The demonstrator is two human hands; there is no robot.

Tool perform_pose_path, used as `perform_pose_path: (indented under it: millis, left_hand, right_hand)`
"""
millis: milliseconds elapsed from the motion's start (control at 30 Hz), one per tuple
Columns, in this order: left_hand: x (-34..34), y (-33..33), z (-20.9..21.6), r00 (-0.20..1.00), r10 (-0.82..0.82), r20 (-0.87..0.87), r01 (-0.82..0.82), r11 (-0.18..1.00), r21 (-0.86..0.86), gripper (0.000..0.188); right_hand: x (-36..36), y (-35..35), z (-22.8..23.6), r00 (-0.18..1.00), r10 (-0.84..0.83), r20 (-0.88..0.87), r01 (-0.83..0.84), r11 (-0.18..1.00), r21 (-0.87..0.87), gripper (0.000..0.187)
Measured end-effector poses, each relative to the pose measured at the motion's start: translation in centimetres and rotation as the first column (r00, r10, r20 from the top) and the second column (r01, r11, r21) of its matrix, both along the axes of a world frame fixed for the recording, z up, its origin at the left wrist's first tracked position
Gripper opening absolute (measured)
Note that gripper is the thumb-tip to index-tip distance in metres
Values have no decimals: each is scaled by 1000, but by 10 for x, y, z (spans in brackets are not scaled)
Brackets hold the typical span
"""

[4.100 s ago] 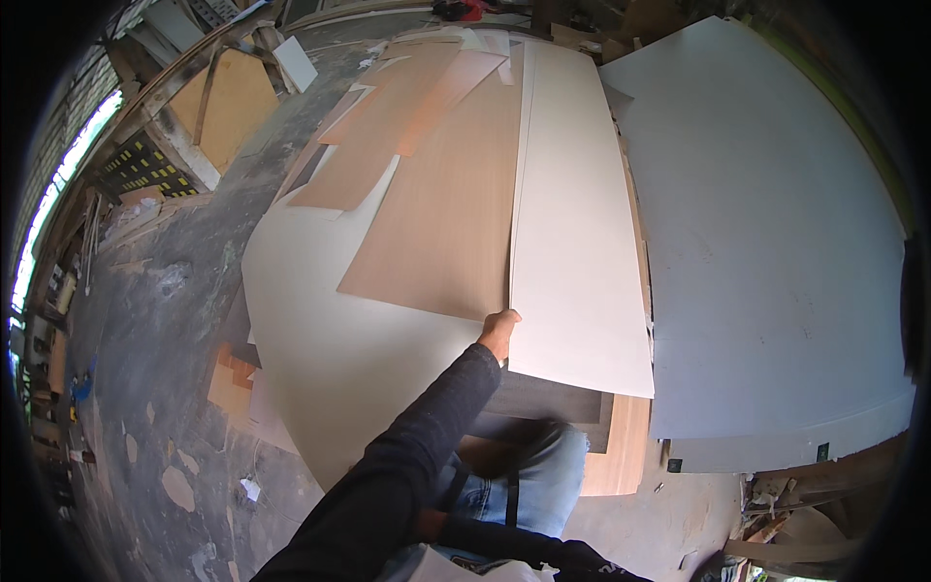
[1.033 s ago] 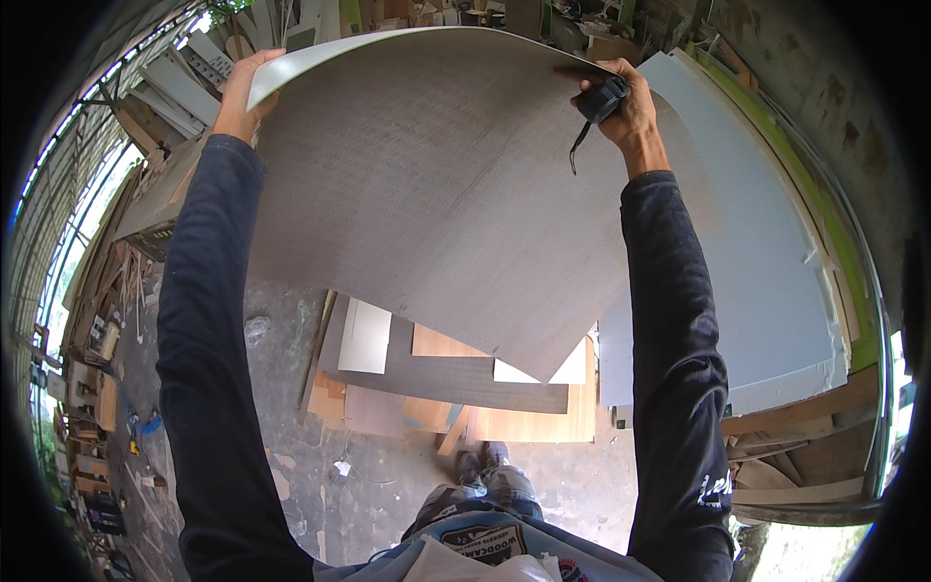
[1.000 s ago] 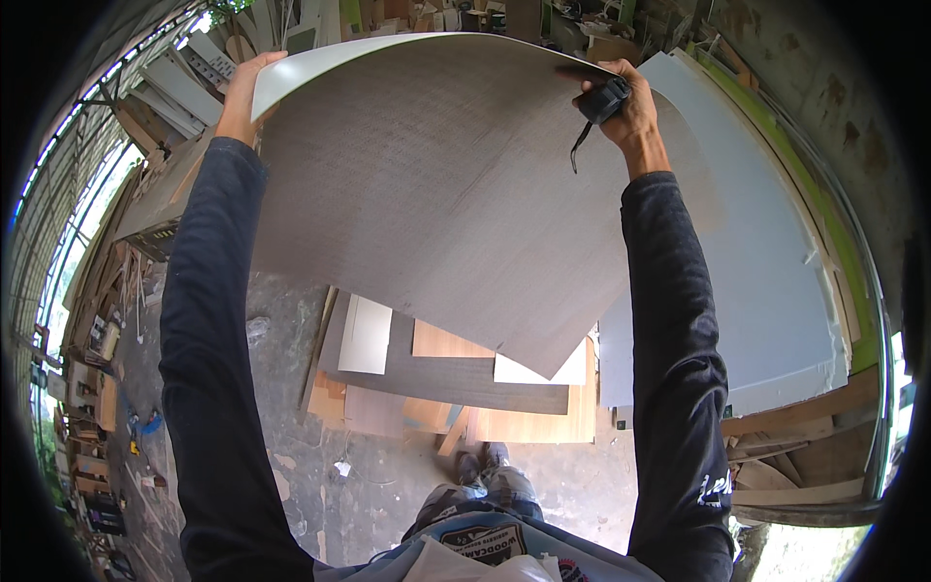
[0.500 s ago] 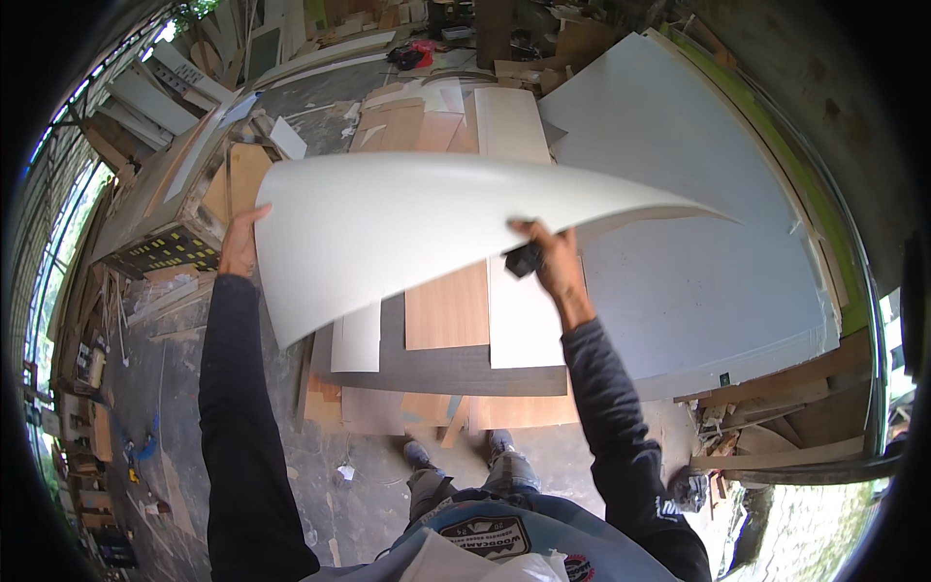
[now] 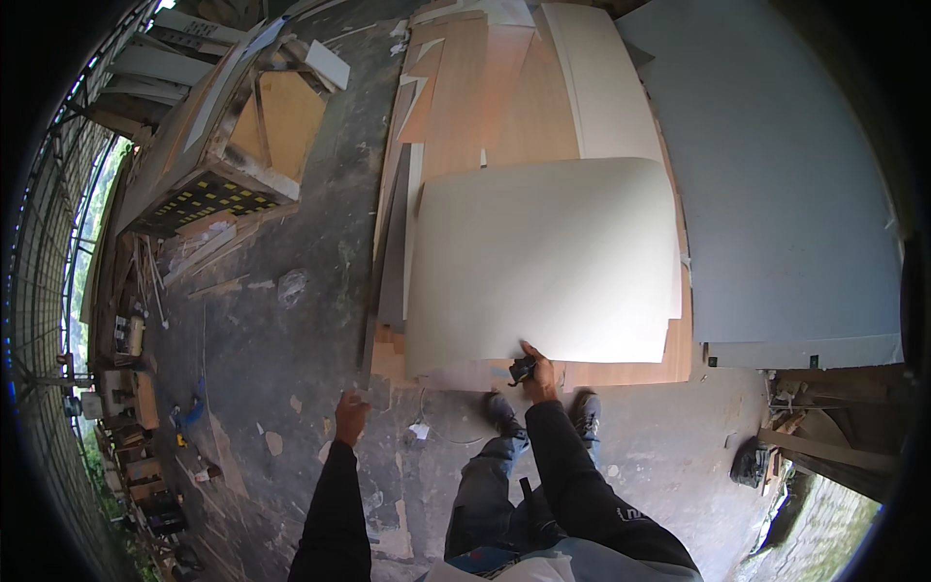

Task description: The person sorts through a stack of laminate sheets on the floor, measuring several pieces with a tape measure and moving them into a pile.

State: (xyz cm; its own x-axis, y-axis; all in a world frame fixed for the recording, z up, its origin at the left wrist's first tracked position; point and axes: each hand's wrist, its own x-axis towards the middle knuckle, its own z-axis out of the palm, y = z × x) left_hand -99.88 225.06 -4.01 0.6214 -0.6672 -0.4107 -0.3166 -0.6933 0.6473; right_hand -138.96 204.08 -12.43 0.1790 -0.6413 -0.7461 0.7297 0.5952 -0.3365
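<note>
item: pale cream sheet (image 5: 543, 262), large, thin, corners rounded; lies flat on top of the stack of boards on the floor ahead of you, its near edge just past your feet.

your right hand (image 5: 536, 371): rests at the sheet's near edge, fingers closed around a small dark tool (image 5: 522, 370); whether the hand also pinches the sheet itself, you cannot tell from here.

your left hand (image 5: 350, 417): held free over the concrete floor (image 5: 281, 339), well apart from the sheet, holding nothing; fingers loosely curled.

beneath the sheet: brown wood panels (image 5: 485, 97) running away from you, a white panel (image 5: 606, 87) beside them on the right, narrow grey strips (image 5: 396, 252) along the left edge.

to the right: a wide grey-blue board (image 5: 776, 175), lying alongside the stack.

far left: an open wooden crate (image 5: 233, 136) standing on the floor.

your dark shoes (image 5: 504, 415) stand at the stack's near end.
</note>
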Motion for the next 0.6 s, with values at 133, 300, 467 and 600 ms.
perform_pose_path:
  millis: [133,300,467,600]
  left_hand:
    - [-23,160,11,764,468,-444,-322,873,366,48]
    - [-30,318,22,881,451,-140,-291,752,591,50]
    - [-19,356,-7,280,667,-690,-448,727,521,54]
    - [-85,225,-39,887,232,-398,-88,934,347,42]
  right_hand:
    - [27,33,-69,974,87,-211,-34,969,244,20]
    - [23,61,-83,865,446,-231,-409,892,191,39]
    - [-15,76,-64,619,728,-295,-763,647,-2,38]
    - [-61,79,-27,636,703,-317,-637,711,299,45]
